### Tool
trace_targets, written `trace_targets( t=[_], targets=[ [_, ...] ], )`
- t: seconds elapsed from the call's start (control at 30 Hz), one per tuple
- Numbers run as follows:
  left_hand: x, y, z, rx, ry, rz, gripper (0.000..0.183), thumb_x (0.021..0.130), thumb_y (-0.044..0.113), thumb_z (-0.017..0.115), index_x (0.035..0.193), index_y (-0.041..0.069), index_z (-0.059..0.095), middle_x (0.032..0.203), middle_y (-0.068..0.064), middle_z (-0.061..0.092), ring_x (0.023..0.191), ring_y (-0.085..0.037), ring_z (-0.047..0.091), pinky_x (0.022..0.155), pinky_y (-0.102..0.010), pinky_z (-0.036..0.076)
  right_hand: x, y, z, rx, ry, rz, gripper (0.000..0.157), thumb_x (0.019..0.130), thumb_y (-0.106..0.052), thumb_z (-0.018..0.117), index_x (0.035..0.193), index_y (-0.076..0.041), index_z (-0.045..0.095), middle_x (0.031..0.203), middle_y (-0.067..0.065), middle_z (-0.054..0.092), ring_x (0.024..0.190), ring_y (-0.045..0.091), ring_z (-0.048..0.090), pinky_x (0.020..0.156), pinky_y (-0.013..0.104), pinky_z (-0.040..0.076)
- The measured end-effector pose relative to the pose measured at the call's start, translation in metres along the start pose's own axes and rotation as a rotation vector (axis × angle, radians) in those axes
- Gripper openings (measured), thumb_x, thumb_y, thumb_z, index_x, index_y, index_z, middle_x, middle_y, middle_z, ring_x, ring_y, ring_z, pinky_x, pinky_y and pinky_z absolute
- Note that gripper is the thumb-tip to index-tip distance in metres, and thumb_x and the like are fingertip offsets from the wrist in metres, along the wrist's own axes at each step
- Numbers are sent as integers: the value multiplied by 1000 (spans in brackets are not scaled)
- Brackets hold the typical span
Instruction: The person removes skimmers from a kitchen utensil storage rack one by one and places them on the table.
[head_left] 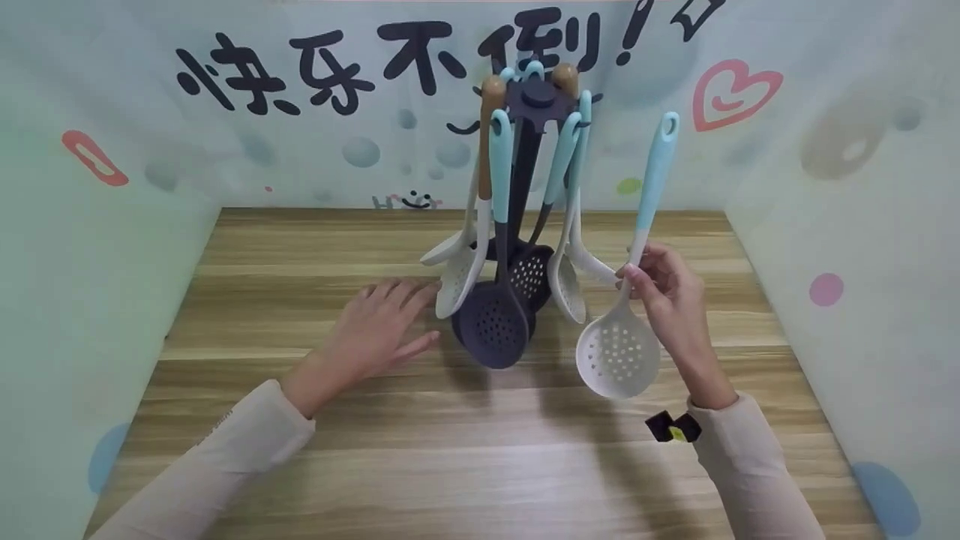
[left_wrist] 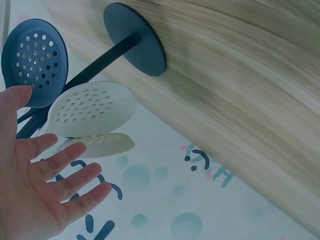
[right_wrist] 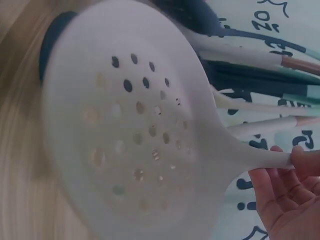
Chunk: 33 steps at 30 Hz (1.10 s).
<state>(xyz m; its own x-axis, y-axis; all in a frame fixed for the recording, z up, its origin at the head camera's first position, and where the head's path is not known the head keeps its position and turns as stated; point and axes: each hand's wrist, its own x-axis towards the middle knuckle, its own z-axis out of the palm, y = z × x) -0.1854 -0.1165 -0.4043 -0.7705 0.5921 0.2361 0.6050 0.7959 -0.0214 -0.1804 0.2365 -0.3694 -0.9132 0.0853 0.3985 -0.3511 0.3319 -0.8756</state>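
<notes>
A white skimmer (head_left: pixel 619 352) with a light blue handle hangs from my right hand (head_left: pixel 671 300), which pinches its neck between thumb and fingers, head down and handle up. In the right wrist view the perforated skimmer head (right_wrist: pixel 75 125) fills much of the picture. My left hand (head_left: pixel 379 330) is spread with loose fingers, just left of the utensil rack (head_left: pixel 525 165). In the left wrist view the left palm (left_wrist: pixel 30 200) holds nothing, and the thumb overlaps the dark skimmer (left_wrist: pixel 35 55); whether they touch I cannot tell.
On the rack hang several utensils, among them a dark skimmer (head_left: pixel 495 330) at the front and a white slotted one (head_left: pixel 459 277) with a wooden handle. The rack's round base (left_wrist: pixel 135 40) stands on the wooden table (head_left: pixel 300 465). A printed curtain (head_left: pixel 300 150) closes off the back.
</notes>
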Motion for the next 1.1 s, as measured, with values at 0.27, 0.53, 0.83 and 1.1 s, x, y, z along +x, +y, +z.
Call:
trace_targets(
  t=[0.27,0.53,0.83,1.1],
  targets=[
    [0,1,-2,-4,-18,3,55,94,48,46,136,13,42,126,-13,54,115,-34,52,91,-50,45,8,45,-14,-74,15,205,23,92,-2,54,113,4,53,81,-1,63,73,8,64,64,21,53],
    [1,3,-4,-26,-22,-8,54,94,46,46,138,14,40,127,-12,54,115,-34,52,91,-51,44,17,80,-15,-54,31,343,25,93,-1,51,118,3,51,79,-4,61,69,7,64,64,20,53],
    [2,4,-2,-13,34,20,50,95,43,47,135,13,43,123,-12,56,112,-33,54,87,-50,47,22,105,-9,-70,23,439,27,94,-3,48,120,3,49,89,7,60,70,8,63,67,22,54],
    [2,4,-3,-28,14,14,50,95,41,47,135,13,43,125,-13,55,114,-35,53,89,-50,46,29,115,0,-2,-4,553,31,97,-3,41,127,3,45,92,6,57,71,8,63,70,24,54]
  ],
)
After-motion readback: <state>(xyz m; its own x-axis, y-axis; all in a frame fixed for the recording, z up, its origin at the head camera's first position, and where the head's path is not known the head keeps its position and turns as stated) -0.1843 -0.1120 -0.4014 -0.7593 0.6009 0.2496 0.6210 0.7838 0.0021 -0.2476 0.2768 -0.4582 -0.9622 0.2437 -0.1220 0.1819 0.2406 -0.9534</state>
